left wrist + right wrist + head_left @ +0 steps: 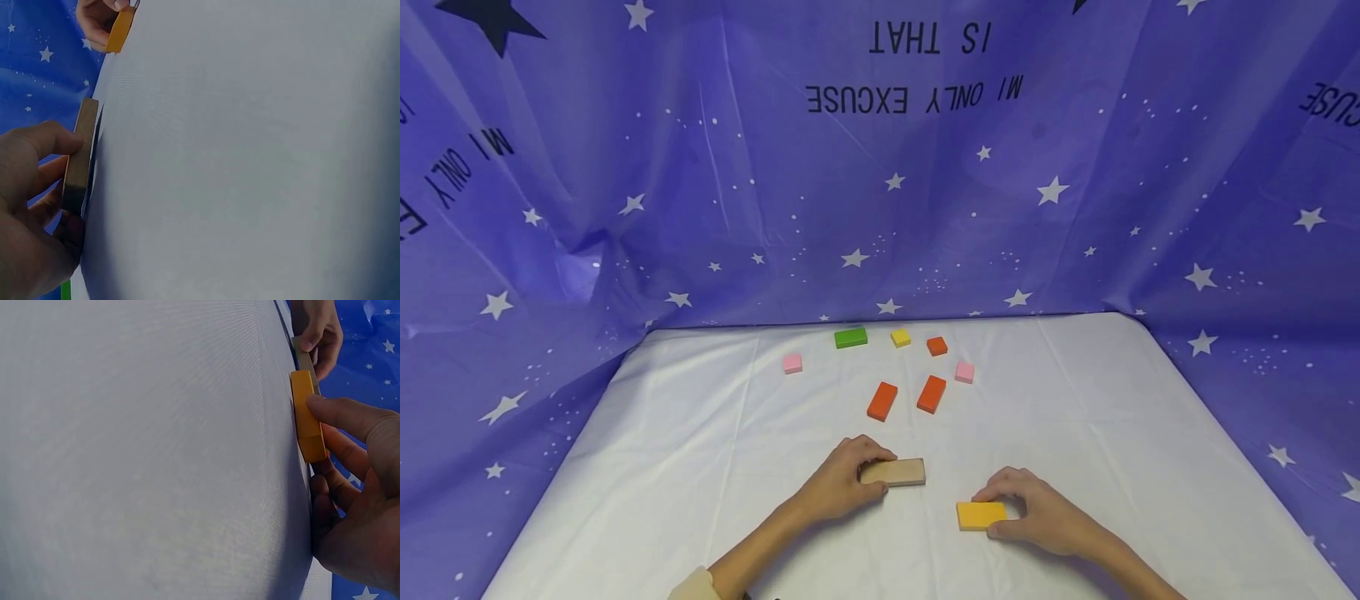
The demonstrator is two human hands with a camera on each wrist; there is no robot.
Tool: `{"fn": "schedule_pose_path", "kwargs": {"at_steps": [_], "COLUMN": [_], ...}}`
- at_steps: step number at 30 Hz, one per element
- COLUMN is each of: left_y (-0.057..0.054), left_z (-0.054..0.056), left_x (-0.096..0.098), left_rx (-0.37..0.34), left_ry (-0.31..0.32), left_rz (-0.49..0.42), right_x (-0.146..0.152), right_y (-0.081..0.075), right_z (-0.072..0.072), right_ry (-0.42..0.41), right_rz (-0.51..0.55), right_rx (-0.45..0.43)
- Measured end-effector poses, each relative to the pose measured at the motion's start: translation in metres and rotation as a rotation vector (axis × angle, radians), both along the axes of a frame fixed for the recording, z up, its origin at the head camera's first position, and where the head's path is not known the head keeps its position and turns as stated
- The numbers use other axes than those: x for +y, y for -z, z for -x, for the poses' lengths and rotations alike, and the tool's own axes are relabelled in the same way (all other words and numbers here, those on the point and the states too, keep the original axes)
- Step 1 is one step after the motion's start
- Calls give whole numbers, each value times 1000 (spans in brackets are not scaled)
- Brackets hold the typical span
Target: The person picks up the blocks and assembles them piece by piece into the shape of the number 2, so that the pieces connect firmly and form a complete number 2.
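White tablecloth [1097, 450], starry purple backdrop [820, 192]

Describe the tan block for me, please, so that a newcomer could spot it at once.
On the white tabletop, find the person's left hand, in the nearer half. The tan block is the long, flat piece in its grip. Its plain wood colour sets it apart from the orange-yellow block in the right hand and the coloured blocks beyond.

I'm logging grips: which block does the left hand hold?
The tan block, the only one that colour; the right hand holds the orange-yellow block.
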State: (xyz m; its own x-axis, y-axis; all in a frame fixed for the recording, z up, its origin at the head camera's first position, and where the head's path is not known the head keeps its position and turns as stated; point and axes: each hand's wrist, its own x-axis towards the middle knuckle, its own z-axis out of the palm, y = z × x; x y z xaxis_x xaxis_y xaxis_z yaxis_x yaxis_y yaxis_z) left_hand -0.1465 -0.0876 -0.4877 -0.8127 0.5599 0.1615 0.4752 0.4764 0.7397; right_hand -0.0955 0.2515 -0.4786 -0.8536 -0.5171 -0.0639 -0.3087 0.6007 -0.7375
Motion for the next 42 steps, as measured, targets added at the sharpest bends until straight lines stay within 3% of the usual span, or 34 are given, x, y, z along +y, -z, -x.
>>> {"fn": "schedule_pose_path", "kwargs": {"at_steps": [21,30,42], "left_y": [4,5,3], "left_z": [4,4,4], "left_x": [-1,-1,0], "left_rx": [-13,-7,-38], "left_ry": [4,15,3], "left_rz": [1,-12,-3], "right_x": [-1,-4,-16], "right_y": [-3,-4,-4], "right_z": [6,15,34], "right_ry": [-15,22,48], "right_rz": [21,-7,-6], "right_rx": [28,3,42]}}
